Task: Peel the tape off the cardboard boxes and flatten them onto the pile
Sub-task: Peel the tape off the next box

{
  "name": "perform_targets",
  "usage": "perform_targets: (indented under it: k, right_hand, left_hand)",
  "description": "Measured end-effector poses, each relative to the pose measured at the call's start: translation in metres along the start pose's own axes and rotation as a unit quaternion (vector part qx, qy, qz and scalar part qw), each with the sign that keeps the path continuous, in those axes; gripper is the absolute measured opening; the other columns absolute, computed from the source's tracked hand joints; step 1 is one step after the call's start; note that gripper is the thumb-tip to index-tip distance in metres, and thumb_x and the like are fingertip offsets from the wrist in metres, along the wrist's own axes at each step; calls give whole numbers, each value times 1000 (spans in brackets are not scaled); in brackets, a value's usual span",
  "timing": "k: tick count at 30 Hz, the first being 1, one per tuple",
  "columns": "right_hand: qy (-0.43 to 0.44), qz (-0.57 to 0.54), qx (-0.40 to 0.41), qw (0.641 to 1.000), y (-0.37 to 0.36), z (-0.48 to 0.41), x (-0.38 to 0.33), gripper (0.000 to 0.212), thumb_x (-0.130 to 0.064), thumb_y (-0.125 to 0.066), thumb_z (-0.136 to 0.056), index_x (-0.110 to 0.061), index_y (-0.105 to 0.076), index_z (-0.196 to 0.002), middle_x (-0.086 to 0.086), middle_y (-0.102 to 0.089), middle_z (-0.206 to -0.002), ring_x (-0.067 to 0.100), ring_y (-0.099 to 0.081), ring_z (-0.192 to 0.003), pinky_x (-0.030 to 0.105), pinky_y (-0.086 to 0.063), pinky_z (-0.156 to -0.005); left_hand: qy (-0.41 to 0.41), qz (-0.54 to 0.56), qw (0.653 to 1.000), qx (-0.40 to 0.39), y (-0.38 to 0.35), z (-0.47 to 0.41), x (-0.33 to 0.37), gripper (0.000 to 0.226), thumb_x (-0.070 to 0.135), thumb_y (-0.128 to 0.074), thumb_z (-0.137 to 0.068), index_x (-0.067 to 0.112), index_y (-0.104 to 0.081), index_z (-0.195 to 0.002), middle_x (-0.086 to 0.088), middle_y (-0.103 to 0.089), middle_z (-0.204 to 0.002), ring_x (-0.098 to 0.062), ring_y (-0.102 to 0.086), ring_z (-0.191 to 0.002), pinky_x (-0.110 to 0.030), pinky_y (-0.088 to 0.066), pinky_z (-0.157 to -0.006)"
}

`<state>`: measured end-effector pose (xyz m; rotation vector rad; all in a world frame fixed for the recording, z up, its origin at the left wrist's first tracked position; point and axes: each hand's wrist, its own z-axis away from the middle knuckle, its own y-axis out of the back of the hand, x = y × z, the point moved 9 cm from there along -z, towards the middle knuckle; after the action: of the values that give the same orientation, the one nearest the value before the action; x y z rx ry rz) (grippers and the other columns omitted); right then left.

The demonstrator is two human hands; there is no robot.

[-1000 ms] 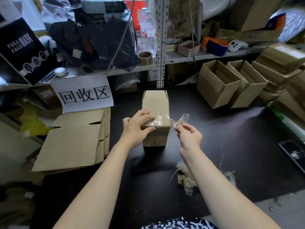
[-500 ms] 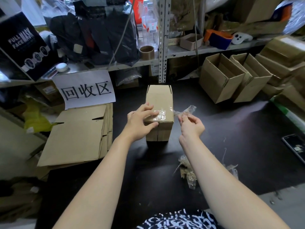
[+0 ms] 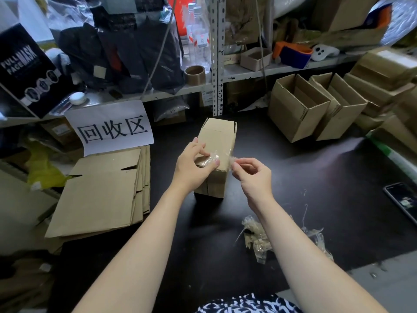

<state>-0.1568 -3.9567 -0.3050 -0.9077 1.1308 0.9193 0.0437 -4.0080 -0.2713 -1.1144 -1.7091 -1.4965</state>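
Observation:
A small closed cardboard box [image 3: 220, 137] stands on the black table [image 3: 316, 177] in the middle of the view. A strip of clear tape [image 3: 213, 158] crosses its near top edge. My left hand [image 3: 194, 164] grips the box's near left corner, thumb on the tape. My right hand [image 3: 253, 175] pinches the loose end of the tape just right of the box. A pile of flattened boxes [image 3: 101, 193] lies to the left.
A crumpled heap of peeled tape [image 3: 257, 240] lies near my right forearm. Two open boxes [image 3: 316, 105] stand at the back right, with more stacked cardboard beyond. A white paper sign [image 3: 110, 127] hangs above the pile. A phone [image 3: 404, 199] lies at the right edge.
My right hand has pulled the loose tape end in closer to the box. The left hand's fingers have shifted on the taped corner. The camera moved closer.

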Motion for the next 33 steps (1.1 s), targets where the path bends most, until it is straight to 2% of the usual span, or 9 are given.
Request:
perform_targets:
  k: [4,7,9,13,17,20,24,29,33]
  right_hand:
    - [8,-22,73,997,13,-9,-3,26,0,-73,-89,-18,-62,-104,14,-73,-91,24,-75,-84,37,-63,-85]
    - [18,-47,107,993,14,-14,-1,36,-1,-71,-91,-20,-57,-118,13,-74,-89,19,-75,-85,30,-62,-83]
    - [10,-84,139,987,15,-15,4,37,-1,-71,-91,-19,-56,-120,13,-74,-89,16,-74,-84,29,-61,-83]
    - [-3,-104,215,971,20,-17,13,18,-5,-74,-91,-17,-64,-99,10,-73,-93,23,-75,-90,37,-62,-85]
    - [39,-93,283,954,48,-25,0,18,-6,-70,-91,-21,-61,-90,5,-69,-90,20,-71,-86,31,-59,-81]
    - [77,-8,194,978,48,-25,-11,14,-7,-73,-88,-19,-66,-87,4,-70,-88,15,-68,-82,31,-59,-80]
    - [118,191,66,972,35,-10,-9,13,-6,-74,-85,-19,-70,-85,-5,-72,-84,6,-68,-80,13,-52,-72]
    - [62,476,-91,873,40,2,46,23,-3,-62,-81,-20,-77,-84,-4,-73,-83,17,-67,-81,27,-53,-79]
    - [-28,546,-166,821,52,17,83,22,-13,-63,-83,-23,-81,-91,-4,-76,-86,18,-70,-88,26,-53,-80]
  left_hand:
    - [13,21,1000,-9,0,-1,-6,34,25,-86,-82,19,-68,-111,11,-60,-132,4,-31,-146,-18,-34,-111]
    - [21,10,1000,-2,2,-1,-7,51,25,-86,-82,15,-67,-129,13,-57,-133,4,-32,-145,-6,-30,-108]
    - [21,15,1000,-2,1,-3,-8,54,25,-87,-80,13,-68,-129,12,-58,-136,3,-35,-144,-5,-29,-109]
    - [18,29,999,-9,0,-5,-8,51,23,-89,-78,14,-70,-125,9,-61,-136,3,-38,-143,-17,-33,-116]
    - [25,48,999,-4,9,-3,-13,40,20,-88,-79,16,-72,-116,8,-63,-136,4,-39,-142,-13,-35,-113]
    - [28,60,998,-10,9,-6,-13,29,14,-85,-81,17,-73,-108,7,-65,-135,6,-39,-141,-8,-34,-109]
    - [43,76,996,2,5,-9,-8,19,5,-72,-90,17,-73,-105,7,-67,-132,5,-42,-140,0,-34,-100]
    - [23,20,1000,2,2,-8,-2,12,11,-69,-94,21,-70,-102,15,-58,-131,-3,-50,-131,-7,-39,-98]
    - [9,-4,1000,-7,2,-9,3,8,14,-68,-95,21,-70,-95,13,-56,-131,-3,-53,-123,-6,-39,-96]
